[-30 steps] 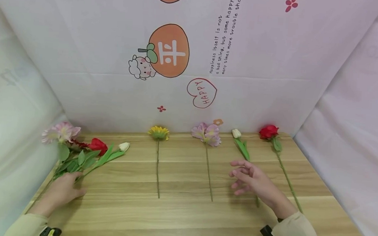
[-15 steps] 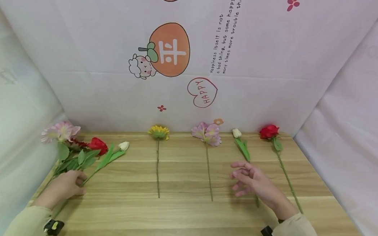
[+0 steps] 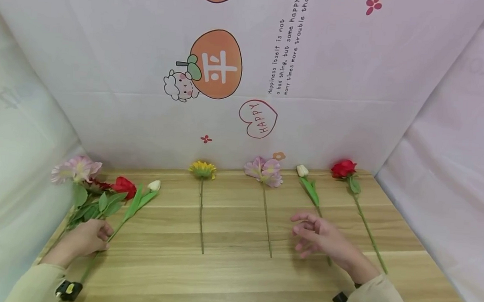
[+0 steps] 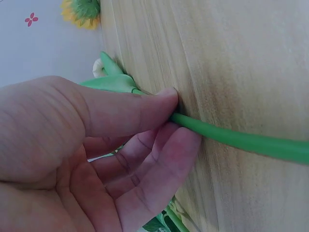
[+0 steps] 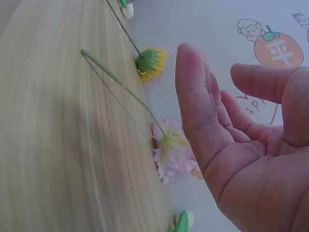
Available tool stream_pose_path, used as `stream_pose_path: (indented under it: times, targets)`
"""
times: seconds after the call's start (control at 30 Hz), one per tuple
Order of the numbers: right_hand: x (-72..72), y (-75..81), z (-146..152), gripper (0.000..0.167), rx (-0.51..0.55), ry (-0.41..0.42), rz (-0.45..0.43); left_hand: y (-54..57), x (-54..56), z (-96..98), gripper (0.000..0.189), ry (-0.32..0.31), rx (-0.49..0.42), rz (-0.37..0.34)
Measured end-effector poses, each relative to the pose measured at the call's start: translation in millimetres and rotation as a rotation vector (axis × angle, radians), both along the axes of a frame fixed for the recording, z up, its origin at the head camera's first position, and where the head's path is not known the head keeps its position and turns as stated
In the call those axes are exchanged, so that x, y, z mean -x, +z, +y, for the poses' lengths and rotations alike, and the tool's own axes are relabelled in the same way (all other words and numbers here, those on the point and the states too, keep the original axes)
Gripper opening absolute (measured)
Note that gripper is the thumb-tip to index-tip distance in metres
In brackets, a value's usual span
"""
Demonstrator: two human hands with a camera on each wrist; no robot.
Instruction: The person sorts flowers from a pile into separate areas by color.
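My left hand (image 3: 83,240) pinches the green stem (image 4: 241,137) of a white tulip (image 3: 154,186) between thumb and fingertips. The stem runs from the bloom down past the wrist, close over the wooden table. Beside that hand lies a bunch with a pink flower (image 3: 78,168), a red rose (image 3: 124,187) and a dark red bloom, their stems partly hidden behind the hand. On the right, my right hand (image 3: 324,239) hangs with relaxed, slightly bent fingers and holds nothing. It overlaps the stem of another white tulip (image 3: 302,171) in the head view.
A yellow sunflower (image 3: 203,170), a pinkish-purple flower (image 3: 264,171) and a red rose (image 3: 344,169) lie spaced along the back of the table (image 3: 225,284), stems toward me. White printed cloth (image 3: 333,82) stands behind, with more cloth at both sides.
My left hand has gone from reaching over the bunch to pinching the white tulip's stem, and the tulip has shifted slightly left. The right hand has lowered a little.
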State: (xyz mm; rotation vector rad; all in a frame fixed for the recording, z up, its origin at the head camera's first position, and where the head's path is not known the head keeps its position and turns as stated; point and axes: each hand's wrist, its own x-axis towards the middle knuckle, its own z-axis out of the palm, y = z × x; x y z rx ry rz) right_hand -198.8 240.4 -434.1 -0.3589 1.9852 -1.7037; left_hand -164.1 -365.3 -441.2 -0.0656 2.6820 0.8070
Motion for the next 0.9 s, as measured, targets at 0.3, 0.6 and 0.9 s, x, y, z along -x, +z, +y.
stream_pose_path:
  times: [0.3,0.6,0.9]
  targets:
    - [-1.8,-2.2,-2.4,0.047,-0.004,0.037,0.002,-5.6,-0.1,-1.6,0.024,0.02,-0.033,-0.007]
    - [-3.9,-5.0,0.4,0.048,0.006,0.054,-0.007,-4.9,-1.1,-1.2,0.024,0.025,-0.038,-0.016]
    - [-4.6,-7.5,1.7,0.046,0.014,0.061,-0.017,-2.8,-3.6,-1.8,0.024,0.019,-0.077,-0.028]
